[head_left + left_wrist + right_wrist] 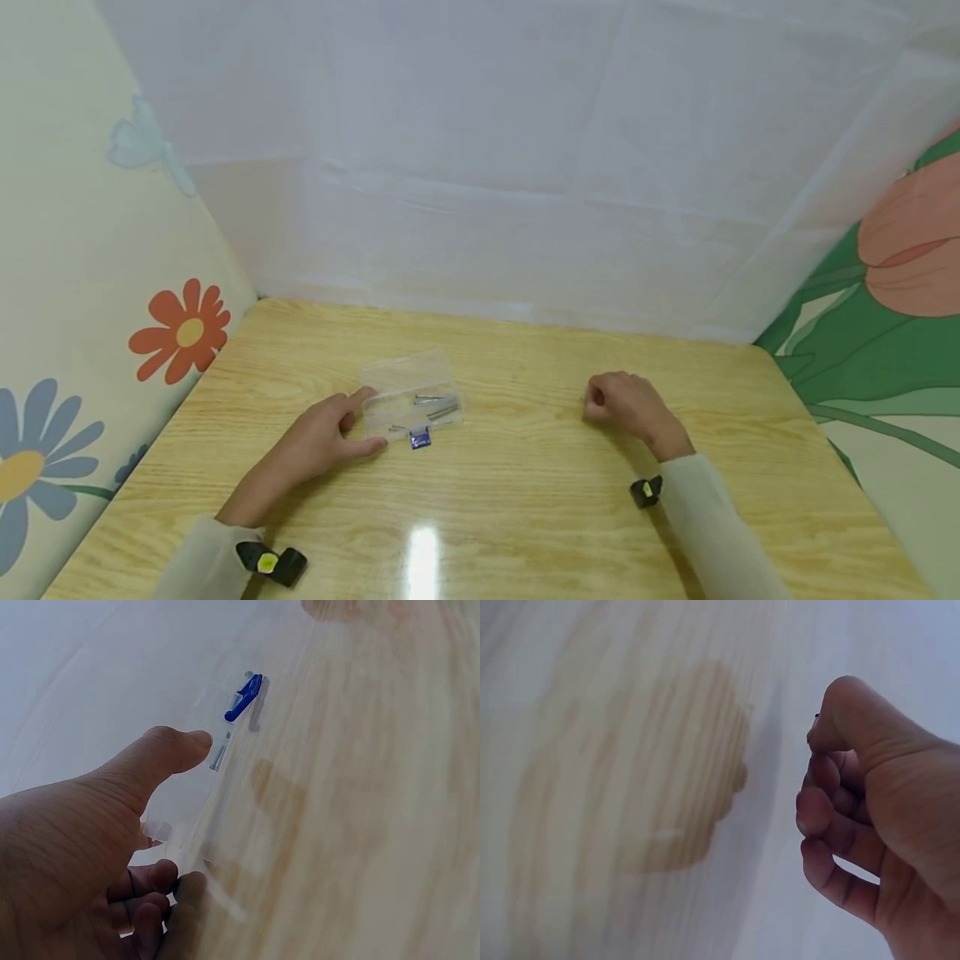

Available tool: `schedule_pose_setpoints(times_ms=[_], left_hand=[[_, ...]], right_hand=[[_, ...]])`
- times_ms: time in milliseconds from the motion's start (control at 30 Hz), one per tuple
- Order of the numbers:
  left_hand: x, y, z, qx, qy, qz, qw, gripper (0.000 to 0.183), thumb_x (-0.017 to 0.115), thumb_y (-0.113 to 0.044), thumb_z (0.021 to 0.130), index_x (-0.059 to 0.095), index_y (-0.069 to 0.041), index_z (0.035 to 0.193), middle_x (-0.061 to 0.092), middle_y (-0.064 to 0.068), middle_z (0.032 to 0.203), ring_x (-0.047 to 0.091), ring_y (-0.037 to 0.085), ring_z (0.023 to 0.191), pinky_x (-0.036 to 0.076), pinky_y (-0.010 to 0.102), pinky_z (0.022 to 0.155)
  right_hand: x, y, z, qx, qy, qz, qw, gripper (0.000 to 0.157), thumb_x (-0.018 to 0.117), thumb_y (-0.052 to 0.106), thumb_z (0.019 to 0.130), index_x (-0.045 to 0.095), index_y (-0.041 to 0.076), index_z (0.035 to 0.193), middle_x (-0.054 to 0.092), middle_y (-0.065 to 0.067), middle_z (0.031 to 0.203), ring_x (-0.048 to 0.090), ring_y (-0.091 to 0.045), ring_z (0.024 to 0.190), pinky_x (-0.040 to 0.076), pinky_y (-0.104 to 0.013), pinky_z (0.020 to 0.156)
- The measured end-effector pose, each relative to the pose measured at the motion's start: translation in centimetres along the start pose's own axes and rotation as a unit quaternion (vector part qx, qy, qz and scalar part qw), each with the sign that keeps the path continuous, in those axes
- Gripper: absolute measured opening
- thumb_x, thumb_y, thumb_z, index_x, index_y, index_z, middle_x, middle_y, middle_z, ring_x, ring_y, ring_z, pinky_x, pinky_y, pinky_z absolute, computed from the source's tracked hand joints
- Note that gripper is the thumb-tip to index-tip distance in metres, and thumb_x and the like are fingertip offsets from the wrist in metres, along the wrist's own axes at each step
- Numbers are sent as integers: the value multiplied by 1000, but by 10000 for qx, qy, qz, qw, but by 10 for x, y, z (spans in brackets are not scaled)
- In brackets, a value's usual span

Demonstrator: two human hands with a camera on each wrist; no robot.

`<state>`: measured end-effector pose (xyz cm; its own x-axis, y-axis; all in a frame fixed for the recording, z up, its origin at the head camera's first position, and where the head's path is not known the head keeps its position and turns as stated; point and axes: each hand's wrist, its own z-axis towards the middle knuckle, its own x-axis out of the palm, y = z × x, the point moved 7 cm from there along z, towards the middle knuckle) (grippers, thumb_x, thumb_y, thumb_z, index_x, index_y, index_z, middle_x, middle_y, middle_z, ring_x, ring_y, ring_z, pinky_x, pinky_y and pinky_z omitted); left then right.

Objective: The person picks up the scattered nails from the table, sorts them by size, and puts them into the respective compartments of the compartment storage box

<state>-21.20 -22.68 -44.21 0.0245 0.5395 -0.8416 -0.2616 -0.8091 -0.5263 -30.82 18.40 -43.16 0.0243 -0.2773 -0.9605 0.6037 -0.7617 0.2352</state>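
Note:
A clear plastic box [380, 406] lies on the table with its transparent lid [408, 372] tipped back. Inside are long metal nails [442, 412] on the right and smaller ones [396, 428] near the front left. A blue latch [420, 438] hangs at its front edge. My left hand [326, 437] grips the box's left end, thumb at the front corner and forefinger at the back. Well to the right, my right hand [618, 404] is held with curled fingers, thumb against forefinger. A tiny dark thing [817, 716] pokes out at that thumb tip; its kind is too small to tell.
The wood-grain table [517, 475] meets a white sheet [480, 250] at the back. Flower-printed panels flank it, with a red flower [180, 332] at left and a pink tulip [918, 242] at right. Black wrist cameras [273, 564] sit at both sleeves.

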Motion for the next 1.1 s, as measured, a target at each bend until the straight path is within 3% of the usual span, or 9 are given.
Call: schedule_pose_setpoints(times_ms=[533, 1100], left_hand=[[0, -1, 0, -50, 24, -7, 10000, 75, 85, -46, 84, 59, -5, 141, 41, 1, 76, 36, 15, 67, 31, 32, 59], [1, 1, -1, -50, 19, 11, 10000, 74, 85, -49, 84, 59, -8, 139, 41, 1, 77, 36, 15, 68, 32, 33, 59]], right_hand=[[-4, 47, 16, -753, -311, 413, 9958, 18, 67, 1, 80, 65, 19, 78, 59, 12, 76, 54, -4, 66, 49, -28, 63], [14, 118, 51, -1375, 97, 253, 9901, 15, 66, 6, 82, 60, 20, 79, 51, 11, 76, 44, -6, 66, 41, -27, 61]])
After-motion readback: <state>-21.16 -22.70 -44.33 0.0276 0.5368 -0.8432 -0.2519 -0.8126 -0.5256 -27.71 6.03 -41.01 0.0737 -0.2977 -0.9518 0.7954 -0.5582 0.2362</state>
